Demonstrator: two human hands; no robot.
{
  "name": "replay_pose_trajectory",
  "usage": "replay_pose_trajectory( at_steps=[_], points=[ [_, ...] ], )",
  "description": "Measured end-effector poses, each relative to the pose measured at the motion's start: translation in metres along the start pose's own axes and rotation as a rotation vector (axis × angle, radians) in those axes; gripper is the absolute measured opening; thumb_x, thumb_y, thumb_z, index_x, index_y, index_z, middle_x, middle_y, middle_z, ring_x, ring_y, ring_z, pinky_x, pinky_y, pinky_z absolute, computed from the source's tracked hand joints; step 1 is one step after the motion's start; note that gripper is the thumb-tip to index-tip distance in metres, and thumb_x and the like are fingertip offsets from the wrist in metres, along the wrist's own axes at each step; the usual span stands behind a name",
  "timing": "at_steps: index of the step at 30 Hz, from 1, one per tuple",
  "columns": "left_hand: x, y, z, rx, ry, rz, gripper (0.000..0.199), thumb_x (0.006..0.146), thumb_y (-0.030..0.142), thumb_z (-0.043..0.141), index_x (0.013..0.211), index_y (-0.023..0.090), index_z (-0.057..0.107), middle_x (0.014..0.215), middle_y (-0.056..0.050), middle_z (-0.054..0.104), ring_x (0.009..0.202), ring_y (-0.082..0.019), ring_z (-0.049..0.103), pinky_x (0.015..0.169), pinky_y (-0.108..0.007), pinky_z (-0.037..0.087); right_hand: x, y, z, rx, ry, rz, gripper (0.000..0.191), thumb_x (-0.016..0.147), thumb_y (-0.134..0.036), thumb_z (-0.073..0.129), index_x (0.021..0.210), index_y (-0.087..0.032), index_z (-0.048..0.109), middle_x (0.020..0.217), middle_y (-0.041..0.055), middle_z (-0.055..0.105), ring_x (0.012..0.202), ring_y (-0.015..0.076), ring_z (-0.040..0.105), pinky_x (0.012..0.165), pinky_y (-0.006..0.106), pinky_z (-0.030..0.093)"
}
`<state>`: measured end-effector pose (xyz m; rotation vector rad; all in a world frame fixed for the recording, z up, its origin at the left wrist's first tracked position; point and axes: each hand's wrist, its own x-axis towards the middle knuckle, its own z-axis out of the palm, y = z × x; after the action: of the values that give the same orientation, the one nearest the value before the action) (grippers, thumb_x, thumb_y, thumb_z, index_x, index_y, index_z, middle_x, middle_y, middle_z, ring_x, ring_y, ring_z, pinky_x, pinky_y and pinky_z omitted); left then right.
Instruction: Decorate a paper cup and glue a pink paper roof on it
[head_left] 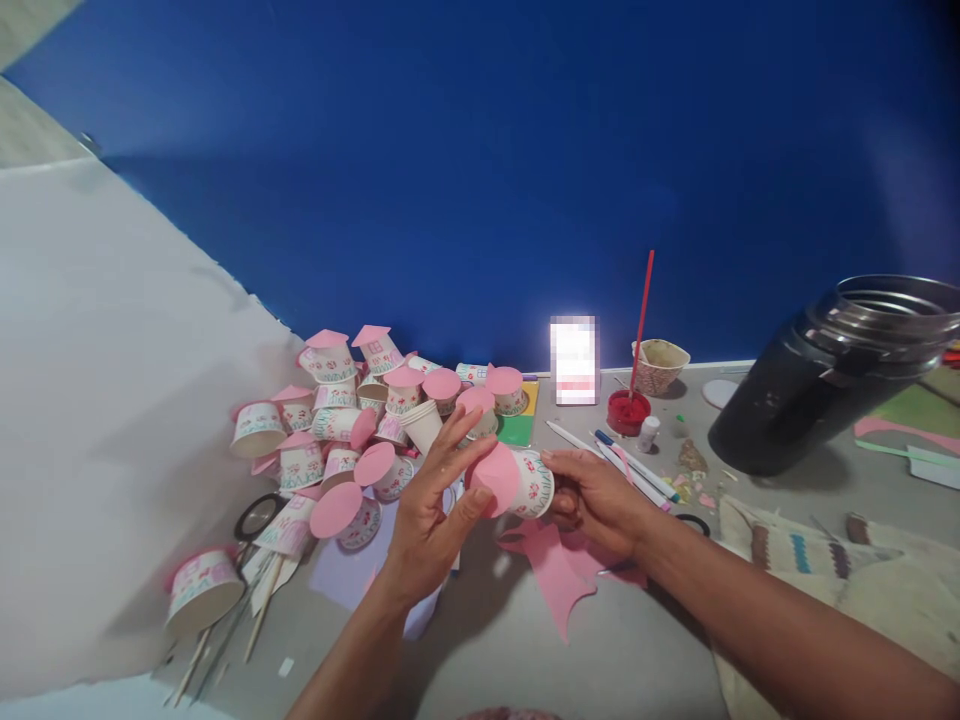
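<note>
Between my hands a small paper cup (pixel 534 484), decorated with red flowers and green grass, is held tilted on its side. A pink paper disc (pixel 495 482) covers its base end, which faces left. My left hand (pixel 442 492) presses on the disc, thumb low and fingers over its upper edge. My right hand (pixel 596 500) grips the cup near its open rim, some fingers hidden behind it. Just below lie pink paper scraps (pixel 559 575) with curved cut edges. Left of my hands is a pile of similar decorated cups (pixel 300 465) with pink tops.
A black flask (pixel 795 400) leans at the right, near a red paint pot (pixel 628 412) with a brush (pixel 643 320). Pens (pixel 637 470) lie behind my right hand. A lit phone (pixel 574 360) stands by the blue wall (pixel 480 180). A stained cloth (pixel 817 580) lies at right.
</note>
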<state>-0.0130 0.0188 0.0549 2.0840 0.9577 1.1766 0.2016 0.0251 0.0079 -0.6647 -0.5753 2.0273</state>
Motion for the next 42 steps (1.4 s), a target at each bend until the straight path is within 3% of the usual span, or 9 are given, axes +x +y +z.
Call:
replay_pose_trajectory(
  at_steps=[4, 8, 12, 17, 22, 27, 31, 38, 42],
  points=[
    [-0.002, -0.001, -0.002, -0.083, 0.020, -0.085, 0.045, 0.098, 0.043, 0.069, 0.143, 0.038, 0.066, 0.167, -0.005, 0.049, 0.161, -0.034, 0.032, 0.132, -0.054, 0.027, 0.001, 0.001, -0.001, 0.001, 0.013, -0.001, 0.038, 0.073, -0.043, 0.088, 0.073, -0.017, 0.061, 0.049, -0.0088, 0.047, 0.042, 0.0030, 0.027, 0.042, 0.018, 0.018],
    [-0.015, -0.013, 0.002, -0.332, 0.065, -0.247, 0.097, 0.075, 0.065, 0.086, 0.159, 0.038, 0.045, 0.169, -0.010, 0.042, 0.159, -0.040, 0.034, 0.129, -0.055, 0.033, 0.003, -0.002, 0.001, 0.021, 0.018, -0.015, 0.040, 0.069, -0.044, 0.089, 0.072, -0.018, 0.058, 0.049, -0.0097, 0.045, 0.042, 0.0031, 0.025, 0.042, 0.019, 0.015],
    [-0.024, -0.024, 0.018, -0.426, 0.115, -0.330, 0.102, 0.074, 0.050, 0.091, 0.161, 0.040, 0.038, 0.162, -0.011, 0.048, 0.151, -0.038, 0.045, 0.123, -0.051, 0.041, 0.003, -0.002, 0.003, 0.056, 0.032, -0.014, 0.046, 0.062, -0.045, 0.094, 0.072, -0.019, 0.057, 0.049, -0.0100, 0.045, 0.043, 0.0021, 0.024, 0.043, 0.018, 0.015],
    [-0.014, -0.011, 0.033, -0.525, 0.205, -0.350, 0.106, 0.072, 0.042, 0.092, 0.161, 0.033, 0.036, 0.148, -0.012, 0.055, 0.141, -0.033, 0.055, 0.116, -0.045, 0.047, 0.001, 0.004, 0.004, 0.078, 0.068, 0.012, 0.051, 0.057, -0.047, 0.099, 0.073, -0.018, 0.059, 0.049, -0.0107, 0.046, 0.043, 0.0017, 0.025, 0.042, 0.017, 0.017],
    [-0.002, 0.006, 0.038, -0.480, 0.200, -0.419, 0.114, 0.065, 0.030, 0.092, 0.162, 0.027, 0.032, 0.140, -0.013, 0.058, 0.130, -0.031, 0.061, 0.114, -0.044, 0.048, 0.001, 0.006, 0.003, 0.074, 0.109, 0.042, 0.049, 0.056, -0.043, 0.100, 0.072, -0.016, 0.062, 0.049, -0.0096, 0.047, 0.043, 0.0018, 0.025, 0.041, 0.017, 0.019],
    [-0.005, 0.004, 0.043, -0.370, 0.248, -0.461, 0.108, 0.065, 0.018, 0.081, 0.162, 0.027, 0.033, 0.136, -0.011, 0.062, 0.124, -0.028, 0.064, 0.110, -0.042, 0.051, 0.002, 0.010, -0.004, 0.037, 0.159, 0.069, 0.047, 0.058, -0.046, 0.100, 0.067, -0.015, 0.065, 0.050, -0.0065, 0.051, 0.043, 0.0034, 0.030, 0.039, 0.017, 0.021],
    [-0.032, -0.005, 0.013, -0.169, 0.340, -0.451, 0.102, 0.069, 0.024, 0.083, 0.159, 0.029, 0.037, 0.139, -0.012, 0.063, 0.130, -0.031, 0.062, 0.113, -0.045, 0.049, 0.001, 0.009, -0.013, -0.103, 0.330, 0.017, 0.050, 0.059, -0.055, 0.097, 0.080, -0.014, 0.077, 0.070, 0.0045, 0.071, 0.048, 0.0052, 0.037, 0.040, 0.018, 0.026],
    [-0.135, -0.013, -0.082, 0.257, 0.822, -0.668, 0.102, 0.066, 0.042, 0.089, 0.155, 0.025, 0.043, 0.132, -0.012, 0.063, 0.124, -0.032, 0.063, 0.113, -0.049, 0.049, -0.001, 0.005, -0.026, -0.313, 0.397, -0.029, 0.042, 0.063, -0.055, 0.093, 0.076, -0.018, 0.078, 0.066, 0.0027, 0.063, 0.049, 0.0080, 0.039, 0.042, 0.022, 0.037],
    [-0.169, -0.028, -0.103, 0.373, 0.954, -0.825, 0.101, 0.066, 0.045, 0.086, 0.154, 0.023, 0.042, 0.128, -0.011, 0.063, 0.118, -0.031, 0.065, 0.110, -0.050, 0.050, 0.000, 0.005, -0.033, -0.396, 0.429, -0.024, 0.041, 0.060, -0.055, 0.093, 0.073, -0.019, 0.077, 0.065, 0.0029, 0.061, 0.049, 0.0081, 0.038, 0.041, 0.022, 0.038]
  ],
)
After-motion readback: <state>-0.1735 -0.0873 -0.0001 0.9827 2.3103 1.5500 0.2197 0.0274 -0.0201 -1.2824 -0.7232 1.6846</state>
